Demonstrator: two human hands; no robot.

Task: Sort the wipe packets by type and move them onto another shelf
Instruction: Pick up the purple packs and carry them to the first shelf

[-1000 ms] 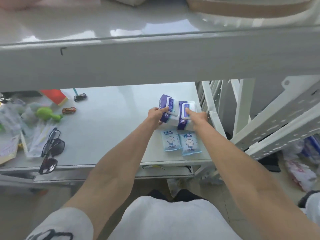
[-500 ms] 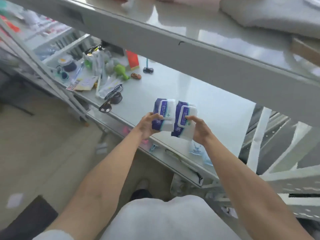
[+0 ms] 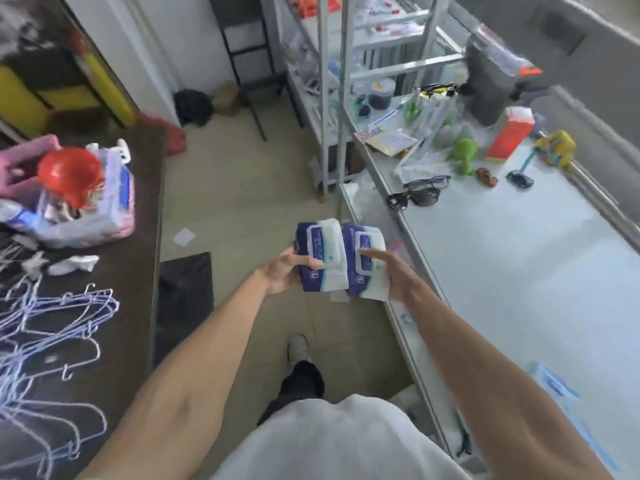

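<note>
Two purple-and-white wipe packets are held side by side over the floor, left of the white shelf (image 3: 519, 271). My left hand (image 3: 282, 273) grips the left packet (image 3: 322, 254) from its left side, thumb across the front. My right hand (image 3: 391, 275) grips the right packet (image 3: 367, 265), a finger lying on its lid. A light-blue wipe packet (image 3: 554, 382) lies on the shelf at the lower right, partly cut off by my right arm.
The white shelf carries sunglasses (image 3: 415, 195), a green toy (image 3: 464, 155), a red box (image 3: 509, 138) and small clutter at its far end. A dark table (image 3: 114, 306) on the left bears wire hangers (image 3: 52, 341) and a plastic bag (image 3: 79, 202). Tiled floor runs between them.
Both hands have lifted the two purple packets off the shelf and carried them left, out over the floor. The view has swung left, away from the shelf.
</note>
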